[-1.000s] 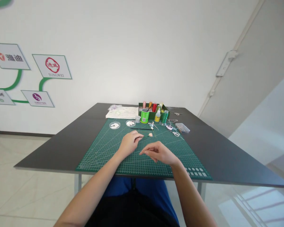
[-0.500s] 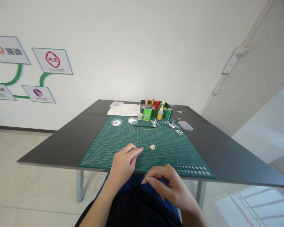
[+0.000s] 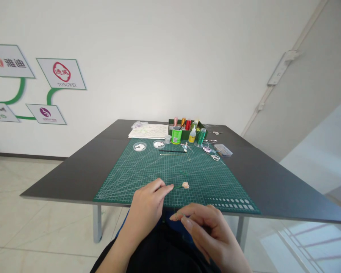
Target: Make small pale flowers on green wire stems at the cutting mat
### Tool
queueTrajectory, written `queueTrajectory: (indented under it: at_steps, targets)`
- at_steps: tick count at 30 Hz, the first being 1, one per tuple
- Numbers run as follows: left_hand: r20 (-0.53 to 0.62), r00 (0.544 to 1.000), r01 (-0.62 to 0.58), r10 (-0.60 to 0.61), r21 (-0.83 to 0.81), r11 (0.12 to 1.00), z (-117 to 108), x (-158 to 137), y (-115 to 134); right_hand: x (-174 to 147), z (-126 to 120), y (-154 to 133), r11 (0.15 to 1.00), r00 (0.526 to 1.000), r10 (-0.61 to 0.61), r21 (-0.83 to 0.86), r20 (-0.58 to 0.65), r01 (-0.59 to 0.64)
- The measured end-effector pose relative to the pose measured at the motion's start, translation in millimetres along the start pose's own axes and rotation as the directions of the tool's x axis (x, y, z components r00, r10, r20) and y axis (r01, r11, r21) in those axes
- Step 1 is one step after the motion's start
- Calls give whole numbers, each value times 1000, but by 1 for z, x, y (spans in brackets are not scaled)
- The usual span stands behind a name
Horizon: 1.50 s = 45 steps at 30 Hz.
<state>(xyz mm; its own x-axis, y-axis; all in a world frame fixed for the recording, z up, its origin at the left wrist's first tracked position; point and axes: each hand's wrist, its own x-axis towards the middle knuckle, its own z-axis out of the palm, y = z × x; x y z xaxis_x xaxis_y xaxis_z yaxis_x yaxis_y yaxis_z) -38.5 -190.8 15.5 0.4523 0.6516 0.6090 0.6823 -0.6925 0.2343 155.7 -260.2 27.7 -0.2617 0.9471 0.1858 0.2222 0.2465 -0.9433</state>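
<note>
Between the thumb and fingers of my left hand (image 3: 149, 201) is the green stem of a small artificial flower (image 3: 185, 185). Its pale pink-orange head points right, over the near part of the green cutting mat (image 3: 147, 170). My right hand (image 3: 206, 225) is lower and to the right, at the table's front edge, with thumb and forefinger pinched together. A thin green thread (image 3: 175, 211) runs down from near the stem to those fingers. Its far end is hidden.
Two shallow dishes (image 3: 139, 146) with white pieces, a black stick (image 3: 172, 151), a green can (image 3: 176, 135), a glue bottle (image 3: 192, 135) and a green thread spool (image 3: 201, 137) stand farther back. White-handled scissors (image 3: 215, 157) and a clear plastic case (image 3: 223, 150) lie at right.
My left hand and the flower have come slightly nearer and lower, and the flower head has turned. My right hand's thumb and forefinger have shifted a little around the thread.
</note>
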Motion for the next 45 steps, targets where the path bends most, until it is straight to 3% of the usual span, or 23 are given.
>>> queueTrajectory:
  at_steps: [6,9,15,26,37,45]
  targets:
    - [151,985,-93,89,17,996,-3,-2,4,-2,-6,10,995,992,-76,-65,-103,70]
    - [166,979,-124,120,15,992,-4,-2,8,0,-12,12,996,988,-93,-1,-127,93]
    - [129,979,-157,156,-5,988,-4,-2,11,15,-30,4,993,991,-106,47,-77,110]
    - [4,989,-151,151,-27,988,-6,0,11,50,-46,8,986,983,-98,118,-158,118]
    - [-26,993,-118,115,-226,967,-11,1,17,64,-41,33,976,985,-57,197,-163,89]
    - [-120,991,-97,61,-324,941,-13,2,19,61,-33,49,952,991,32,307,-129,10]
